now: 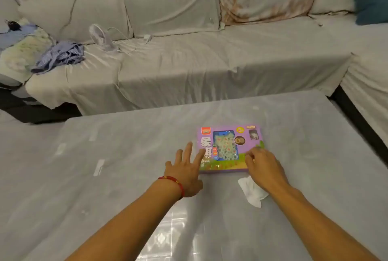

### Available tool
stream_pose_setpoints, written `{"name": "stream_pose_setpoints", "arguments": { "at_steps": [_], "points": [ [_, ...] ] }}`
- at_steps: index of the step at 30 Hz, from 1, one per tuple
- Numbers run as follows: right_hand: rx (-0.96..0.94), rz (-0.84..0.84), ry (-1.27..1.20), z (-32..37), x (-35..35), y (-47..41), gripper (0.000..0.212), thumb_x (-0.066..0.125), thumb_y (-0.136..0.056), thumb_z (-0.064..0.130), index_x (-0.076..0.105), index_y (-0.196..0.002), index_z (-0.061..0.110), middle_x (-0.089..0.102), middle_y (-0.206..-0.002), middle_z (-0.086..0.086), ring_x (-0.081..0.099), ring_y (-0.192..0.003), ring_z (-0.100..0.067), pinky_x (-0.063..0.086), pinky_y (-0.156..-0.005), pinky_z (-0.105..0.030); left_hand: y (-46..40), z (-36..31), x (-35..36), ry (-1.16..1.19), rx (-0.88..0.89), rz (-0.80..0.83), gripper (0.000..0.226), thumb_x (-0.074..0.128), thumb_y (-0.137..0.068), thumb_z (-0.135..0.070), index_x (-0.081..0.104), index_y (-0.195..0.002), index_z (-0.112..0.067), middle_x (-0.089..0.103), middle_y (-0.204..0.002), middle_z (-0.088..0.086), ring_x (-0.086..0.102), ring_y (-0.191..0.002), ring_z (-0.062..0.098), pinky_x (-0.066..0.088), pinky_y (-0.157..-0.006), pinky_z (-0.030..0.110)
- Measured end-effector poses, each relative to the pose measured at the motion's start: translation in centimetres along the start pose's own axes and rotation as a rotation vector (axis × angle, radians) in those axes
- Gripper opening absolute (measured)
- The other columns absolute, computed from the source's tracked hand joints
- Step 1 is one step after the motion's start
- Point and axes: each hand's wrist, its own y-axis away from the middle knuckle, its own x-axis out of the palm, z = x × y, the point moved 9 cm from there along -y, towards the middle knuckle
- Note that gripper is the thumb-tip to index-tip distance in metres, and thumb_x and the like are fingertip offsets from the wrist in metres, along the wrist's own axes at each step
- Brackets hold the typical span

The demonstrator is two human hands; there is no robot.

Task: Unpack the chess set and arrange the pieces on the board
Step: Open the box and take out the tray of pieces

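On table (126, 155) | chess box (228, 134) closed | left hand (184, 170) spread beside | right hand (264, 168) atop

The only readable print is on the box (230, 149). Down its left side stand two large white Chinese characters: the upper reads 象, the lower is 棋, partly covered by a finger of the left hand (184, 171). Just below them a line of small white Latin capitals shows "ANG", with its start hidden behind that finger; a second line under it is too small to read. In the box's top left corner sits a small orange-red brand tag whose writing is blurred. A yellow round badge and an orange label along the box's top edge also carry marks, too small to make out.
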Motion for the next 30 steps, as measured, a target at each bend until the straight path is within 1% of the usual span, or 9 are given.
{"name": "stream_pose_setpoints", "arguments": {
  "at_steps": [2,7,11,15,18,21,23,27,30],
  "points": [
    [-0.012,-0.104,0.107,-1.9,1.2,0.3,0.023,0.048,-0.099,0.028,0.066,-0.097,0.014,0.065,-0.118,-0.012,0.059,-0.103,-0.036,0.049,-0.082,-0.041,-2.1,-0.9,3.6,-0.081,0.041,0.022,0.088,0.049,-0.094,-0.051,-0.013,-0.154,-0.036,-0.021,-0.162,0.005,-0.007,-0.150,0.034,0.022,-0.115,0.059],
    [-0.277,-0.409,0.213,-3.4,4.3,4.2,0.022,0.060,-0.080,0.038,0.052,-0.076,0.018,0.053,-0.077,-0.001,0.051,-0.074,-0.028,0.042,-0.063,-0.037,-6.4,-2.8,7.7,-0.173,0.131,-0.244,0.068,0.031,-0.102,-0.044,-0.010,-0.155,-0.032,-0.020,-0.162,0.007,-0.014,-0.150,0.031,0.010,-0.119,0.057],
    [-0.361,-0.430,0.288,-4.2,6.3,5.2,0.032,0.067,-0.074,0.043,0.056,-0.088,0.016,0.052,-0.081,-0.001,0.051,-0.070,-0.026,0.042,-0.055,-0.035,-7.3,-2.8,9.3,-0.155,0.158,-0.317,0.063,0.024,-0.104,-0.045,-0.010,-0.155,-0.033,-0.014,-0.164,-0.001,-0.011,-0.151,0.024,0.005,-0.121,0.053],
    [-0.315,-0.481,0.326,-5.8,6.1,6.1,0.021,0.074,-0.076,0.027,0.057,-0.083,0.015,0.052,-0.078,-0.002,0.052,-0.070,-0.026,0.038,-0.055,-0.035,-6.9,-2.3,9.5,-0.032,0.165,-0.336,0.060,0.027,-0.104,-0.043,-0.001,-0.157,-0.032,-0.007,-0.165,-0.002,-0.006,-0.152,0.022,0.015,-0.122,0.047],
    [-0.142,-0.476,0.438,-8.6,4.8,7.1,0.019,0.075,-0.080,0.026,0.062,-0.083,0.014,0.059,-0.081,-0.006,0.057,-0.076,-0.031,0.042,-0.060,-0.039,-5.0,-1.8,10.6,0.022,0.113,-0.312,0.063,0.030,-0.103,-0.041,-0.003,-0.156,-0.032,-0.011,-0.164,-0.004,-0.010,-0.151,0.021,0.014,-0.121,0.050],
    [0.088,-0.387,0.522,-11.2,3.0,8.3,0.030,0.054,-0.095,0.044,0.060,-0.107,0.017,0.062,-0.103,-0.004,0.058,-0.096,-0.027,0.041,-0.076,-0.040,-2.6,-0.7,11.6,0.049,0.078,-0.315,0.063,0.029,-0.103,-0.042,-0.004,-0.156,-0.035,-0.012,-0.164,-0.006,-0.013,-0.151,0.017,0.009,-0.121,0.051],
    [0.151,-0.377,0.536,-10.9,2.2,9.7,0.036,0.044,-0.098,0.047,0.058,-0.114,0.017,0.062,-0.110,-0.004,0.057,-0.103,-0.026,0.040,-0.082,-0.039,-0.5,0.5,12.2,0.032,0.070,-0.324,0.062,0.028,-0.103,-0.043,-0.003,-0.156,-0.034,-0.012,-0.164,-0.007,-0.013,-0.151,0.016,0.008,-0.120,0.052],
    [-0.027,-0.440,0.276,-6.3,2.2,10.8,0.028,0.054,-0.096,0.031,0.063,-0.113,0.011,0.064,-0.115,-0.009,0.057,-0.107,-0.032,0.039,-0.087,-0.043,2.8,2.8,13.5,0.014,0.060,-0.340,0.062,0.027,-0.103,-0.044,-0.004,-0.156,-0.035,-0.012,-0.164,-0.007,-0.011,-0.151,0.017,0.010,-0.121,0.051],
    [-0.133,-0.313,0.083,-2.7,4.3,8.5,0.033,0.047,-0.098,0.026,0.057,-0.127,0.014,0.060,-0.126,-0.007,0.055,-0.116,-0.032,0.040,-0.095,-0.044,3.5,4.0,13.9,0.038,0.058,-0.346,0.061,0.027,-0.103,-0.046,-0.003,-0.155,-0.036,-0.010,-0.164,-0.008,-0.006,-0.152,0.019,0.011,-0.121,0.048]
  ]
}}
